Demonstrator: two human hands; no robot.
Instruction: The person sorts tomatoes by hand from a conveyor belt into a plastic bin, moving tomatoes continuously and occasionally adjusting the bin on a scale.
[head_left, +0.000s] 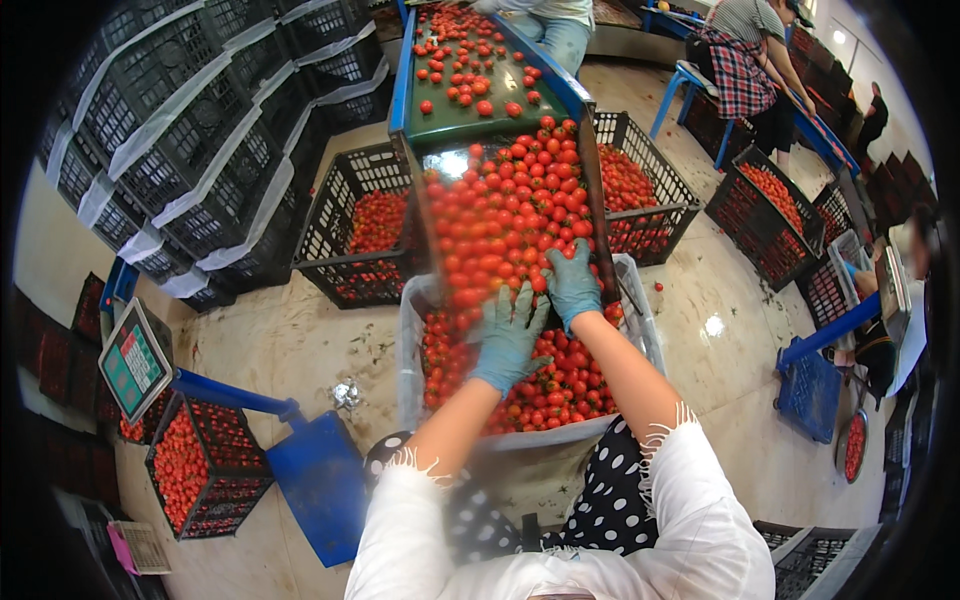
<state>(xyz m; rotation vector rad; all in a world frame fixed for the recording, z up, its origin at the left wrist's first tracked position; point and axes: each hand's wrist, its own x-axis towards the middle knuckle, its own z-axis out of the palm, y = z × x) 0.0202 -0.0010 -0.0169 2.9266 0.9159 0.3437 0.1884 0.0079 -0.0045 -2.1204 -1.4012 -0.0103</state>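
Note:
Both hands wear thin blue-green gloves. My left hand (510, 337) lies with fingers spread over the lower edge of a chute filled with small red tomatoes (517, 202). Touching the tomatoes just right of it, my right hand (574, 281) has its fingers bent and spread. Whether either hand grips a tomato cannot be told. Beneath the hands stands a crate with a pale liner (649, 330), holding many tomatoes. Above the chute, a green conveyor belt (450, 112) between blue rails carries scattered tomatoes. A blur covers part of the view around my left hand.
Black plastic crates of tomatoes flank the chute, one left (352, 270) and one right (652, 217). Stacked lined crates (202, 142) rise at upper left. A blue platform scale (319, 480) stands at lower left. A person (562, 30) sits beside the belt; other people are at right.

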